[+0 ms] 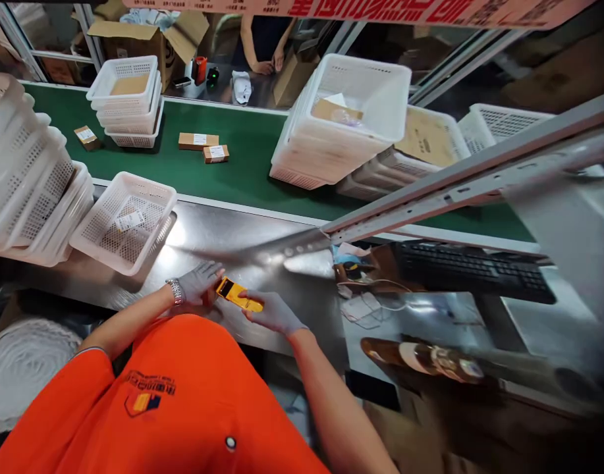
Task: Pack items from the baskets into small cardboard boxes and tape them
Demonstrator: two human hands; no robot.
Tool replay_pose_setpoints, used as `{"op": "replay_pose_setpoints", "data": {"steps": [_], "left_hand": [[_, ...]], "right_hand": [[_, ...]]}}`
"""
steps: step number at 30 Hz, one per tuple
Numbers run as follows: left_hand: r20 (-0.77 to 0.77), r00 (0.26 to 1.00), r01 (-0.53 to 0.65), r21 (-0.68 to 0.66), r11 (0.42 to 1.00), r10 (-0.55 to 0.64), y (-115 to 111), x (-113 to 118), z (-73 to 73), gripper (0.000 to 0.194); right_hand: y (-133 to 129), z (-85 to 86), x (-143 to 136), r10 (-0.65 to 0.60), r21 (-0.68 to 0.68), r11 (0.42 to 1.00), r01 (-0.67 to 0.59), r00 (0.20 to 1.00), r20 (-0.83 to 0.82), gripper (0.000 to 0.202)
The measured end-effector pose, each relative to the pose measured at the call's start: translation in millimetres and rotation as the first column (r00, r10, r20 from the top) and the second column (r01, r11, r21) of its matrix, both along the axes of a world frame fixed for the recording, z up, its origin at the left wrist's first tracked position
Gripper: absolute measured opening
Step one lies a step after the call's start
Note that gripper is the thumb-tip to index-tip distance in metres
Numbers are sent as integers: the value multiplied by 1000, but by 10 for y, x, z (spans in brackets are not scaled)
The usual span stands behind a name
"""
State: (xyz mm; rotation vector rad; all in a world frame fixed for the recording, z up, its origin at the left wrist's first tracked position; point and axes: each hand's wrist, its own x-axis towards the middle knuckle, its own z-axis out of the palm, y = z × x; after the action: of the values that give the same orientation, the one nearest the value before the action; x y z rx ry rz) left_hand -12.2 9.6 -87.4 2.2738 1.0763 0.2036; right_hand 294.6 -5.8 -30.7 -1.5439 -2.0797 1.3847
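Both of my hands wear thin grey gloves and meet over the near edge of the steel worktop [302, 263]. My right hand [274, 312] grips one end of a flat yellow package [240, 294] with a dark panel at its far end. Close against that end is my left hand [199, 282], its fingers curled around something brown, mostly hidden, that I cannot make out. A metal watch band circles the left wrist. Beyond the left hand a white perforated basket [99, 227] holds a small labelled packet [129, 220].
Stacked white baskets [29, 178] stand at left, more [341, 125] on the green conveyor [242, 178]. Small brown boxes [197, 141] lie on the belt. A metal rail [430, 184] slants across the right, above a keyboard [474, 270]. A person's hands [271, 64] rest across the belt.
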Motion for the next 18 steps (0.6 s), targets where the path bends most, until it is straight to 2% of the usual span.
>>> {"op": "replay_pose_setpoints", "data": {"steps": [3,5,8,11,14,16,18], "left_hand": [[-4,990,138,-34,990,-139,282,132,-31,125],[-3,995,99,-88,991,-99,394,84,-71,125],[4,1000,30,-127,991,-29,428,-99,-135,121],[30,999,38,-87,995,-36,372,-268,-173,105],[102,995,-12,-83,996,21,295,-363,-189,87],[147,984,-85,-135,987,105,245,-411,-197,82],[154,955,-218,-211,953,252,205,-474,-203,74]], "right_hand": [[17,115,-33,5,-2,1000,-5,1000,10,48],[16,220,10,-38,-18,999,37,999,-21,47],[-13,398,142,-136,-83,989,124,978,-159,47],[-60,507,213,-105,-85,992,91,979,-176,49],[-107,440,140,-57,-43,998,52,992,-113,49],[-128,290,29,-53,-47,998,47,991,-124,51],[-132,94,-111,-54,-78,996,43,988,-146,54]]}}
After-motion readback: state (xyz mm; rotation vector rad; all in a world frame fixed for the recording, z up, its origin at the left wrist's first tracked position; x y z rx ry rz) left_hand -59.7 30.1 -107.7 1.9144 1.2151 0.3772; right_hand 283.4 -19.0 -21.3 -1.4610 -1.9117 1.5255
